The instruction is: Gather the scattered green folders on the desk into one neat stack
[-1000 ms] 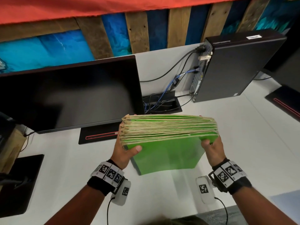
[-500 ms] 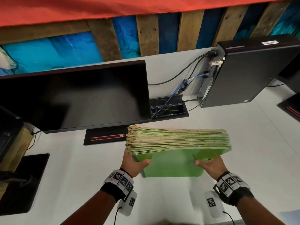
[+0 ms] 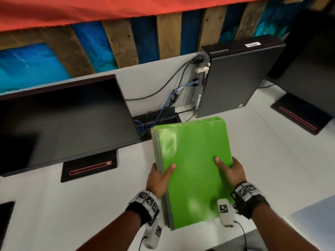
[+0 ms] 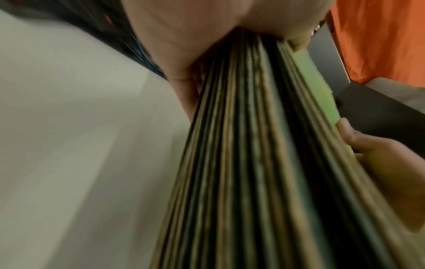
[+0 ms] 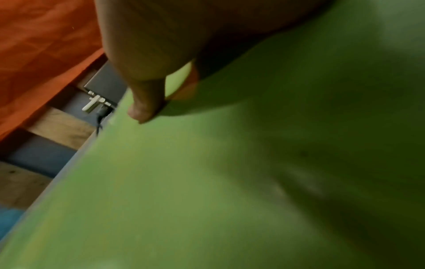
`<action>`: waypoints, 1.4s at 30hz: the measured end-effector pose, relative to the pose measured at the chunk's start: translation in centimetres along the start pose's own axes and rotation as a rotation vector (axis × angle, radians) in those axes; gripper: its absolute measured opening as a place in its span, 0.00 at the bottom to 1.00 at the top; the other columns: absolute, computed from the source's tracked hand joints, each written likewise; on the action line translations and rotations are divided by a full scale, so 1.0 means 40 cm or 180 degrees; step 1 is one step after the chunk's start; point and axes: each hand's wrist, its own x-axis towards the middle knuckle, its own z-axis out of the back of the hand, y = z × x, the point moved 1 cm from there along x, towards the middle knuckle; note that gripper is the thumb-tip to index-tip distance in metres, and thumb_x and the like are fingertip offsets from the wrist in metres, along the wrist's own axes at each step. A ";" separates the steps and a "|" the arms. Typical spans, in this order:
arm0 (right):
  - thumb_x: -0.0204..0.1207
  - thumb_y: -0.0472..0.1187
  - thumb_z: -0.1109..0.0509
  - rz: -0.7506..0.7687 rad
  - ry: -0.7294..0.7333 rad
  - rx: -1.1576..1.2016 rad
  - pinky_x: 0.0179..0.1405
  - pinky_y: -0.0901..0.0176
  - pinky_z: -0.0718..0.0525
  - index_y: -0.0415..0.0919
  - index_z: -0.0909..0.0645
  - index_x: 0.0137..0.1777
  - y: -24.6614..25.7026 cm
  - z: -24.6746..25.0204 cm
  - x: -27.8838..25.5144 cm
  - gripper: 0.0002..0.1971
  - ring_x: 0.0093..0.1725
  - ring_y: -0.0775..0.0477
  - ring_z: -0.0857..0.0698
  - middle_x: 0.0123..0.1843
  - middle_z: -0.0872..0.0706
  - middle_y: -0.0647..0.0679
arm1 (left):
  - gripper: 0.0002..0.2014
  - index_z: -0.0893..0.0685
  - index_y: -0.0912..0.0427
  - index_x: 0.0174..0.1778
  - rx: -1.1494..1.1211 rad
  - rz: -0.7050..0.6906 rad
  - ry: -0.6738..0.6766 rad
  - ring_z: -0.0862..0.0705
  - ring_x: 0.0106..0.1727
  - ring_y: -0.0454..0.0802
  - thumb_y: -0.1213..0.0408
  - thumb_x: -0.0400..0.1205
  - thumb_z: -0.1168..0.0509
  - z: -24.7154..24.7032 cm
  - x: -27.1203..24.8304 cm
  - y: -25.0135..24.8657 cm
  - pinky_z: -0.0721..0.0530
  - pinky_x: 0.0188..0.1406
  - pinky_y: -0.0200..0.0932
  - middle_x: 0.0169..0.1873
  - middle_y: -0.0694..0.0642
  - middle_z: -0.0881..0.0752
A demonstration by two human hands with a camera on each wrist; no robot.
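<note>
A thick stack of green folders [image 3: 194, 160] is held flat above the white desk [image 3: 72, 205], its bright green cover facing up. My left hand [image 3: 159, 180] grips the stack's left edge, thumb on the cover and fingers underneath. My right hand [image 3: 230, 171] grips the right edge the same way. In the left wrist view the layered folder edges [image 4: 253, 163] fan out below my palm, and the right hand's thumb [image 4: 352, 134] shows on the far side. In the right wrist view my thumb [image 5: 142, 102] presses on the green cover [image 5: 207, 182].
A black monitor [image 3: 61, 120] with its base [image 3: 88, 165] stands at the left. A black computer tower [image 3: 233, 75] with cables [image 3: 168, 98] stands behind the stack. Another monitor base [image 3: 301, 116] lies at the right, and a pale blue sheet [image 3: 317, 218] at the lower right.
The stack has turned from upright, with its paper edges toward me, to lying flat with the cover up. Both hands kept their grip and came closer to me.
</note>
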 end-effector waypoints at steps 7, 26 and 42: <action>0.62 0.74 0.32 -0.0778 0.0074 -0.1591 0.45 0.55 0.19 0.37 0.12 0.44 -0.020 0.280 0.176 0.36 0.46 0.38 0.13 0.46 0.10 0.38 | 0.47 0.16 0.56 0.52 0.0367 0.1121 0.0900 0.17 0.58 0.59 0.18 0.52 0.37 -0.277 -0.010 -0.064 0.16 0.60 0.55 0.59 0.58 0.15; 0.72 0.71 0.39 -0.1245 0.0155 -0.2305 0.52 0.55 0.24 0.35 0.14 0.52 -0.107 0.489 0.376 0.35 0.58 0.36 0.16 0.57 0.13 0.35 | 0.50 0.18 0.68 0.53 0.1738 0.0816 0.1171 0.14 0.52 0.64 0.21 0.65 0.53 -0.598 0.033 -0.152 0.21 0.43 0.49 0.51 0.65 0.13; 0.74 0.59 0.32 -0.0441 -0.0653 -0.2054 0.72 0.38 0.31 0.33 0.30 0.74 -0.117 0.461 0.374 0.36 0.72 0.27 0.28 0.72 0.29 0.28 | 0.54 0.24 0.58 0.68 0.1802 -0.0274 0.1052 0.22 0.63 0.57 0.18 0.60 0.58 -0.521 0.041 -0.080 0.24 0.65 0.45 0.60 0.57 0.23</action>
